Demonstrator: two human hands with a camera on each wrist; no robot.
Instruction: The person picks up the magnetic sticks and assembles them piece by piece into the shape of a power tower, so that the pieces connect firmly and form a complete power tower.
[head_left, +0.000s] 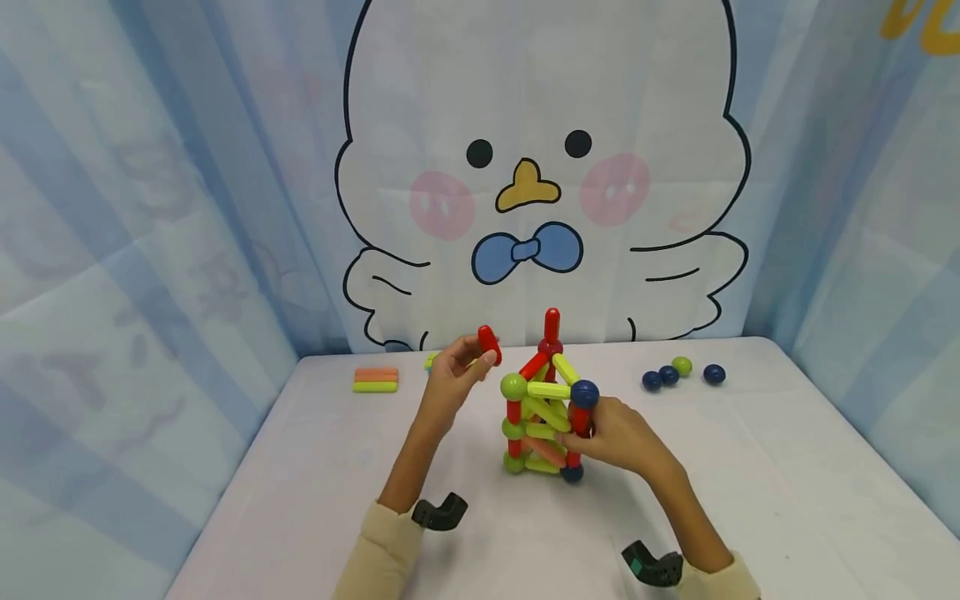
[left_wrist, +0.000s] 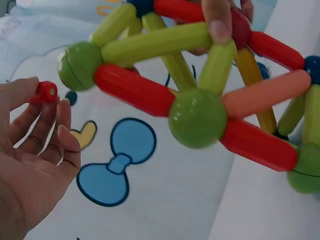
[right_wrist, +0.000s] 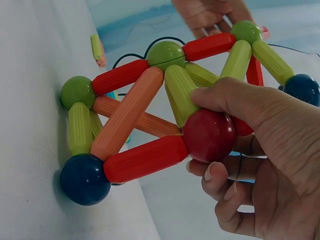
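Note:
Beside the structure, my left hand (head_left: 452, 371) pinches a short red rod (head_left: 490, 343) between thumb and fingers; the rod's end (left_wrist: 48, 92) shows in the left wrist view. A tower of rods and balls (head_left: 513, 387) stands upright on the table, with green, blue and dark red balls joined by red, yellow-green and orange rods. One red rod (head_left: 552, 323) points straight up from its top ball. My right hand (head_left: 622, 433) grips the tower's right side, thumb and fingers around a dark red ball (right_wrist: 208, 136) at mid height. The tower partly hides the right fingers.
Orange and yellow-green rods (head_left: 375, 387) lie at the back left of the white table (head_left: 300, 500). Several blue balls (head_left: 652, 381) and a green ball (head_left: 682, 365) sit at the back right. A patterned curtain (head_left: 525, 308) hangs behind the table's far edge.

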